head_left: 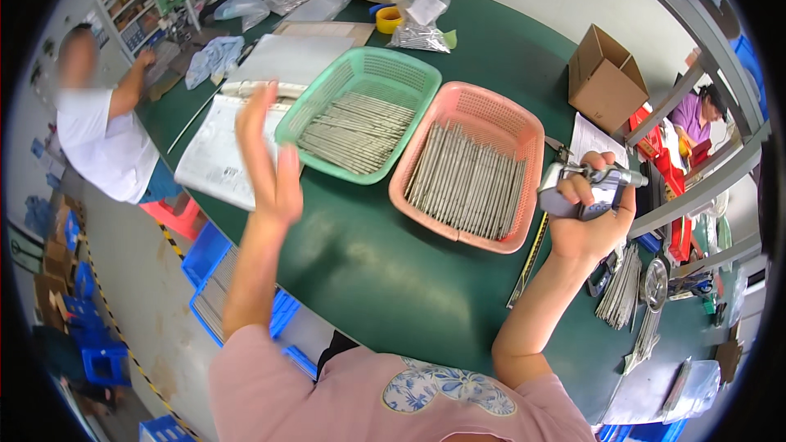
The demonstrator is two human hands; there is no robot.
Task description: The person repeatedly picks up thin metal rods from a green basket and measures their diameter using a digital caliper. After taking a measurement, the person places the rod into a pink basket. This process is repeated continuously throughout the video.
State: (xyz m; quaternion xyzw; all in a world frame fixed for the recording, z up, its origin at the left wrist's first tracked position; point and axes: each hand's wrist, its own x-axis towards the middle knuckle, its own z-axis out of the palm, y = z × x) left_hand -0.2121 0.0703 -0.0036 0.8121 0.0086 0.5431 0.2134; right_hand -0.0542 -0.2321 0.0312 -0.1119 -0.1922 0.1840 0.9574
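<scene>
At the far left, a person in a white T-shirt (106, 147) is working beside the long dark green tabletop (385, 278). A flat white sheet-like packet (213, 165) is lying near the table's edge. The bare left hand (268, 184) is hovering in front of it, fingers extended and holding nothing. Next, a green perforated plastic basket (386, 70) is containing thin silvery metal rods (356, 133); just beside it, a salmon-pink perforated plastic basket (491, 106) is holding more such rods, lined up lengthwise. Right of that, the right hand (583, 225) is gripping a grey-and-silver handheld micrometer (560, 201), its fingers curling around the body. Farther right, a loose bundle of slim metal rods (620, 290) is lying on the tabletop.
</scene>
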